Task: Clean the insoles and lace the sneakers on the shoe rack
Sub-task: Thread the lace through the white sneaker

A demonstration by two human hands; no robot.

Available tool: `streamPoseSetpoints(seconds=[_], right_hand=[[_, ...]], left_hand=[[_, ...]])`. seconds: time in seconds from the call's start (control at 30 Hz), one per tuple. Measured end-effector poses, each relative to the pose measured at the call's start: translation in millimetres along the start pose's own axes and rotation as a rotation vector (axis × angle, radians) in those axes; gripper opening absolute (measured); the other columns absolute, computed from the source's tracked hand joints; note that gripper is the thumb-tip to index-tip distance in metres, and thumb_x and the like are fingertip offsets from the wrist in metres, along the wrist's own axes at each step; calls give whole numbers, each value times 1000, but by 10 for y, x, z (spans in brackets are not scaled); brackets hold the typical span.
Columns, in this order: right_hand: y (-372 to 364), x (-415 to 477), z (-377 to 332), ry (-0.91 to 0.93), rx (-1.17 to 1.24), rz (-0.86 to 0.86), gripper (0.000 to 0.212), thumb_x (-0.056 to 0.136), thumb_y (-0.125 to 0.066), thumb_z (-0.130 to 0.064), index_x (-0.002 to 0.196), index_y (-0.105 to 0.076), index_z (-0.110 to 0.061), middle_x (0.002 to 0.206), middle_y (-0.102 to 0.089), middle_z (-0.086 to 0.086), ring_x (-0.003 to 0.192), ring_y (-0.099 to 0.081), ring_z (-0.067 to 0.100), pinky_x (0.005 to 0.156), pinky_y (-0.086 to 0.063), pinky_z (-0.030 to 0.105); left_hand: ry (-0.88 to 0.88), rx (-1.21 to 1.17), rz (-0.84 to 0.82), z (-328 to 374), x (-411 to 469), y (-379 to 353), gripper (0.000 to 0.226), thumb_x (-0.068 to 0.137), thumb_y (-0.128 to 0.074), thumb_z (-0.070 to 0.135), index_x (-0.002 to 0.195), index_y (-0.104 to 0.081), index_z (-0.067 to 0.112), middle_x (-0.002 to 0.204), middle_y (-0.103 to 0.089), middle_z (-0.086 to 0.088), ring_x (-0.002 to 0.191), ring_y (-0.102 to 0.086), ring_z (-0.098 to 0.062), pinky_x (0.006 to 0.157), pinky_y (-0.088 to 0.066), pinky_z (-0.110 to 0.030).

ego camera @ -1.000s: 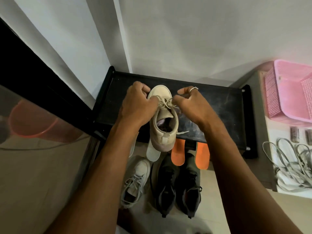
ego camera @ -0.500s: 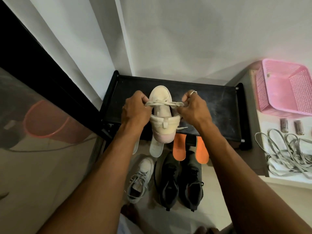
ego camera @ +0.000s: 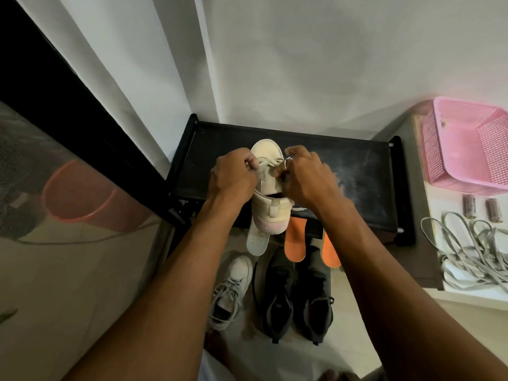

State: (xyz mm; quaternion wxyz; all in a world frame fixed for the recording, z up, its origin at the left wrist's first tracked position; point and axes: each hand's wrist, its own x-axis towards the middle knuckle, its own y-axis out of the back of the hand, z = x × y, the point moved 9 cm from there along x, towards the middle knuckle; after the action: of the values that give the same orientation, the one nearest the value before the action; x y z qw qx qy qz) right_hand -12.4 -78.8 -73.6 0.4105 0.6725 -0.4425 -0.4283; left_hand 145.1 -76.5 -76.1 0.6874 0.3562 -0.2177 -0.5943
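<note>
Found the beige sneaker (ego camera: 270,207) standing on the shoe rack (ego camera: 365,185), toe toward the back edge, heel at the front edge, a little nearer the left end than the right. Saw the lace (ego camera: 270,162) pinched from both sides over the forefoot: left hand (ego camera: 233,178) curled on the strand at the shoe's left flank, right hand (ego camera: 308,177) curled on it at the right flank. Judged the lace soft, limp and light, apt to slip back through an eyelet if allowed to go slack; best taken close to its end, between thumb and forefinger. Judged the shoe light as well, with a pliable upper and a firmer sole; likely to skid on the rack's top under a hard tug, so best steadied at the collar or under the wrists. Placed the lace between the two grips, across the tongue, with the shoe's opening just behind them and between the wrists. Could not tell which eyelets were already threaded, most being hidden behind fingers. Noted a white insole (ego camera: 254,240) and two orange insoles (ego camera: 295,240) showing below the front edge.
</note>
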Motion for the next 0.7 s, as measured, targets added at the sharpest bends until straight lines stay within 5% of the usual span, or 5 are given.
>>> streamPoseSetpoints(seconds=[0.2, 0.37, 0.5, 0.7], right_hand=[[-177, 53, -60, -31, -164, -129, 67, 81, -77, -41, 141, -52, -21, 150, -38, 6, 134, -41, 35, 103, -42, 58], [-75, 81, -131, 11, -181, 81, 38, 90, -67, -35, 123, -66, -15, 136, -53, 6, 119, -52, 31, 94, -44, 48], [172, 31, -84, 30, 81, 324, 24, 95, -58, -38, 101, -65, -15, 106, -65, 3, 94, -60, 25, 80, -52, 42], [155, -30, 139, -157, 342, 413, 25, 103, -47, -39, 106, -54, -15, 92, -67, 7, 81, -64, 30, 72, -54, 45]], left_hand=[[46, -88, -36, 11, 10, -68, 24, 88, -72, 15, 103, -74, 33, 118, -70, 2, 91, -72, -25, 73, -64, -41], [48, -112, -52, -8, 9, -87, 30, 91, -69, 15, 116, -73, 30, 122, -69, 2, 92, -72, -23, 72, -64, -40], [67, -115, -108, -39, 14, -105, 37, 88, -73, 13, 121, -71, 29, 122, -69, 1, 94, -71, -24, 72, -64, -41], [32, -33, -103, 38, -12, -162, 40, 91, -71, 15, 127, -69, 31, 126, -68, 1, 105, -68, -25, 79, -62, -41]])
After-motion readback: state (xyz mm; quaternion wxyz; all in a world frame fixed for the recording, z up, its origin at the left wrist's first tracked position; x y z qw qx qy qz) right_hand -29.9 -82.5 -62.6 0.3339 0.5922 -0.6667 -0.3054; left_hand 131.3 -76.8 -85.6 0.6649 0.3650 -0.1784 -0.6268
